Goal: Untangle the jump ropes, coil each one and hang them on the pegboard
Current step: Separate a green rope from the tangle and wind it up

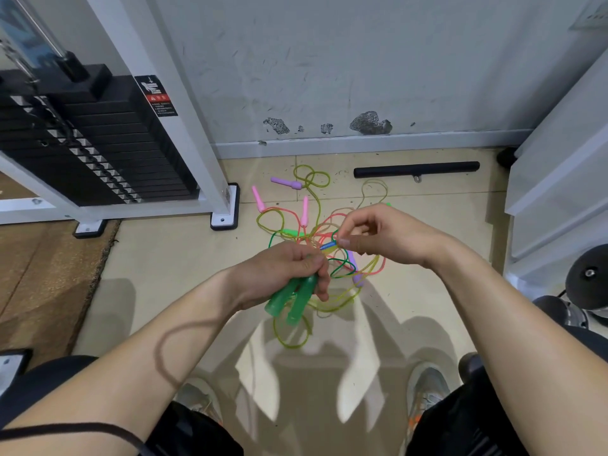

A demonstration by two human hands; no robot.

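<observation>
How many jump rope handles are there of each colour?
Pink handles: 2
Purple handles: 2
Green handles: 3, two in the left hand
Total: 7; a green bit behind the right hand, which pinches a rope, may be an eighth.

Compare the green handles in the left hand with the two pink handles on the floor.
The green handles are gripped by the left hand, lifted; the pink handles lie loose on the tiles. Green handles sit side by side; pink handles lie apart. Both pairs are tapered, with cords running into the same tangle.
</observation>
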